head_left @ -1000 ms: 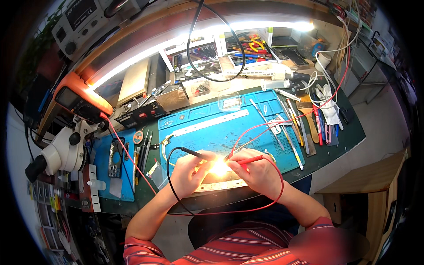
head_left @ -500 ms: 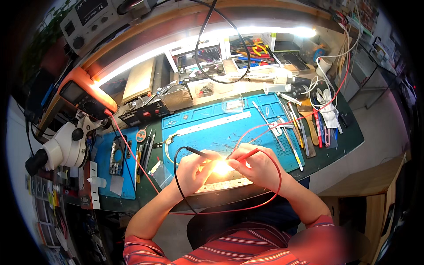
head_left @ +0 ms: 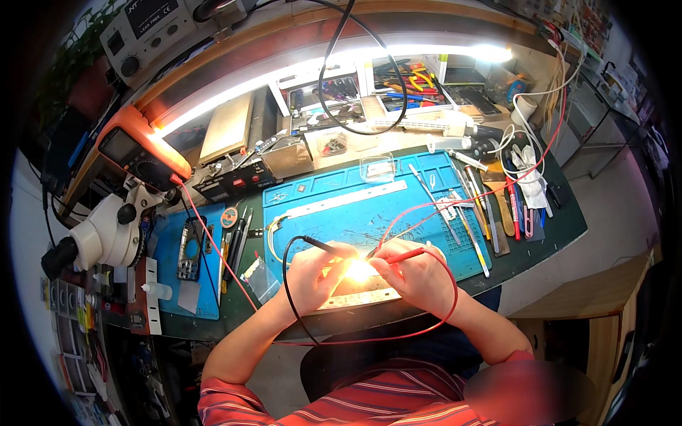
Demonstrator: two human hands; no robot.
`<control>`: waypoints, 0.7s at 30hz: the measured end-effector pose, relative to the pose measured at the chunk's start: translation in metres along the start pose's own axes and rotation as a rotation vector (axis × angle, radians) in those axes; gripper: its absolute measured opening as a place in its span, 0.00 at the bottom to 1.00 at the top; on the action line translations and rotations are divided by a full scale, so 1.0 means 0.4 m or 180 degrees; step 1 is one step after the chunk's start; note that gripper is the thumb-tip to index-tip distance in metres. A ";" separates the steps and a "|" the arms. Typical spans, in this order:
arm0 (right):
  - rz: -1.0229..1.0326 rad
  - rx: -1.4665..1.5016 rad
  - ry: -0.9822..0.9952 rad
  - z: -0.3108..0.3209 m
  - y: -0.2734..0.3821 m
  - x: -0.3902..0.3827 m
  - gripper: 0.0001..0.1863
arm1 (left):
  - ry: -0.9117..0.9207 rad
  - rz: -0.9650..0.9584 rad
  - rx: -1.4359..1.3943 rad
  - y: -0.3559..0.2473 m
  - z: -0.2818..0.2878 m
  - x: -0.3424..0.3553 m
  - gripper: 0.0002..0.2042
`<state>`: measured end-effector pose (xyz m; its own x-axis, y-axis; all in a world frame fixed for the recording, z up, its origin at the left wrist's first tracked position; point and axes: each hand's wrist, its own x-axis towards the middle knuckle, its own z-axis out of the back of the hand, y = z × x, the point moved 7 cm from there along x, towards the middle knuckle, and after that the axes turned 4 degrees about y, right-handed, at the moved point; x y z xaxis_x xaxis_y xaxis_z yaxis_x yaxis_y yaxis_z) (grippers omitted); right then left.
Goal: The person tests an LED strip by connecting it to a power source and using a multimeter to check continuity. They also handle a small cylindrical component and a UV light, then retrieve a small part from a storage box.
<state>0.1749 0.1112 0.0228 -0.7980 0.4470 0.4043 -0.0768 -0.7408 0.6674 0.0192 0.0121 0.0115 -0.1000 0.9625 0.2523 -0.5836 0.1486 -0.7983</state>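
Observation:
My left hand (head_left: 310, 281) pinches a black multimeter probe (head_left: 320, 244), its cable looping down past the wrist. A red multimeter probe (head_left: 406, 255) is gripped in my right hand (head_left: 425, 281). Both hands meet over a pale light strip (head_left: 361, 297) at the mat's near edge. Bright yellow-white light (head_left: 359, 270) shines between the fingers and hides both probe tips. Thin red leads (head_left: 402, 215) run to the fingertips of my right hand; how they end there is hidden. Another pale strip (head_left: 341, 200) lies farther back on the blue mat (head_left: 323, 226).
An orange multimeter (head_left: 135, 153) leans at the left, behind a white microscope (head_left: 103, 234). A phone frame (head_left: 189, 248) lies on a smaller blue mat. Tweezers, brushes (head_left: 509, 206) and pens are at the right. A black cable loop (head_left: 323, 85) hangs over the back of the bench.
The red probe in my right hand has tipped lower, and its cable loop has shifted slightly right. My left hand stays nearly still with the black probe. The light still shines.

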 end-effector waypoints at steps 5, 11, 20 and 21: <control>0.0141 0.0163 -0.0118 0.016 0.016 0.001 0.09 | -0.0003 0.0169 -0.0186 -0.013 0.007 0.004 0.06; 0.0139 0.0600 0.0071 -0.003 0.051 0.025 0.09 | -0.0349 0.0049 0.0242 -0.057 0.078 -0.012 0.06; -0.0038 0.0612 0.0240 -0.058 0.047 0.043 0.10 | -0.0563 0.0301 0.0302 -0.020 0.092 -0.080 0.06; -0.0030 0.0603 0.0258 -0.060 0.046 0.044 0.10 | -0.0559 0.0348 0.0232 -0.015 0.090 -0.082 0.06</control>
<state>0.1451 0.0933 0.0273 -0.8438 0.4059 0.3510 0.0233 -0.6258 0.7796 -0.0029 -0.0287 0.0277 -0.3011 0.9166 0.2628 -0.6176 0.0225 -0.7862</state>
